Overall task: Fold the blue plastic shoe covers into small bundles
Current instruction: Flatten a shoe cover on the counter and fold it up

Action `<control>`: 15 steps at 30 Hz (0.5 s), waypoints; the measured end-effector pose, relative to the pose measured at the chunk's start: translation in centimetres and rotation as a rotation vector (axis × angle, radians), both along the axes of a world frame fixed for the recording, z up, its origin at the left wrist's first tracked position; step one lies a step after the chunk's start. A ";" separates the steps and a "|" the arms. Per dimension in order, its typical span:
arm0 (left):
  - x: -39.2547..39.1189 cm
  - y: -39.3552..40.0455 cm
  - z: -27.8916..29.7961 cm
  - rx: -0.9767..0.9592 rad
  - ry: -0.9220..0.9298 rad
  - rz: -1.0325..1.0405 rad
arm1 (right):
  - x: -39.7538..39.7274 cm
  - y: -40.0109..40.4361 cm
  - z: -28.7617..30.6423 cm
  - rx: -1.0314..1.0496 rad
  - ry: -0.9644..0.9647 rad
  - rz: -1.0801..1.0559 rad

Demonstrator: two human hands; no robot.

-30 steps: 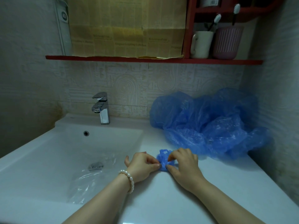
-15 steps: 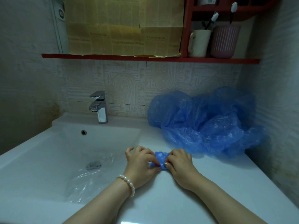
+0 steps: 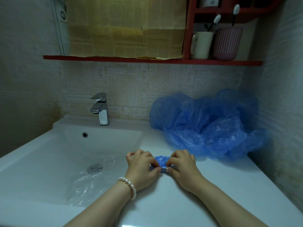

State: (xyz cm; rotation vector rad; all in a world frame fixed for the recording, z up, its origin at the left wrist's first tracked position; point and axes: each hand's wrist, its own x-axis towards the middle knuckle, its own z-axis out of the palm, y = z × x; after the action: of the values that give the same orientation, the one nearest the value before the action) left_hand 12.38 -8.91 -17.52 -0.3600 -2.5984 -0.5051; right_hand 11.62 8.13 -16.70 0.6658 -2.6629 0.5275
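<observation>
- We note two bare forearms entering from the near edge over the white bench [image 3: 213, 194]; the left wrist wears a pearl bracelet [image 3: 128, 185].
- We find the left hand [image 3: 141, 166] with fingers curled, pinching the left end of a small blue bundle [image 3: 162, 160] between thumb and fingertips.
- We find the right hand [image 3: 183, 166] likewise curled, pinching the right end of the same bundle; the two thumbs nearly meet beneath it.
- The bundle lies between the hands, low over the bench just right of the sink [image 3: 41, 161]; we cannot tell whether it touches the surface.
- In the sink basin we record a crumpled clear plastic sheet [image 3: 86, 185] lying over and in front of the drain [image 3: 94, 167].
- Behind the right hand, against the right-hand wall, a loose heap of blue shoe covers [image 3: 209, 126] rests on the bench, apart from the bundle.
- A chrome tap [image 3: 100, 108] stands upright at the back of the sink, left of the heap.
- Above, a red shelf [image 3: 147, 60] carries a yellowed paper sheet [image 3: 126, 27] propped against the wall, a white mug [image 3: 201, 45] and, just beside it, a ribbed pink cup [image 3: 227, 43]; each holds a toothbrush.
</observation>
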 end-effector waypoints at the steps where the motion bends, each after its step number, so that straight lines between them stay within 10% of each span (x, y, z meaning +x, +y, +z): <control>1: 0.1 -0.1 -0.1 -0.008 0.017 -0.012 | -0.1 -0.1 0.1 0.004 -0.018 -0.006; 15: 0.1 -0.2 0.9 0.238 -0.280 -0.008 | 0.3 0.2 0.1 0.038 -0.009 -0.018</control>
State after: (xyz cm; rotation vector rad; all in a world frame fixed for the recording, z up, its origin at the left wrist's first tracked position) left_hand 12.51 -9.15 -16.63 -0.2333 -2.7597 -0.9163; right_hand 11.94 8.34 -16.57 0.6509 -2.6912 0.4766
